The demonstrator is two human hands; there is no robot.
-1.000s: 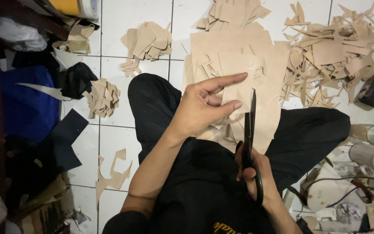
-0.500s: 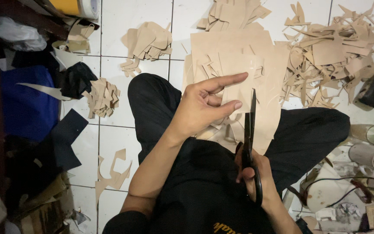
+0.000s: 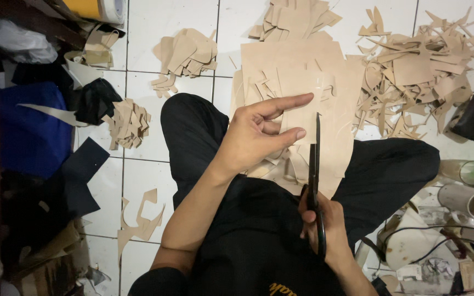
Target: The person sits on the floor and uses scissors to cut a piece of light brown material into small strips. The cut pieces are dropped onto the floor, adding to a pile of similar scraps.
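A tan sheet (image 3: 303, 118) is held over the lap of a person seated on the white tiled floor (image 3: 149, 55), pinched between thumb and fingers of the left hand (image 3: 256, 134). Black scissors (image 3: 315, 181) are gripped by the right hand (image 3: 325, 225), its fingers closed through the handles, blades upright and touching the sheet's right edge. A heap of tan offcuts (image 3: 412, 71) is seen towards the floor's far right corner, and a smaller pile (image 3: 185, 55) towards the far left.

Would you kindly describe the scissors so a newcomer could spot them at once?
Find the seated person's black-trousered lap on the white tiled floor. Over it, the right hand grips black scissors, blades pointing away along a tan sheet. They are the only dark, slim tool among pale offcuts.
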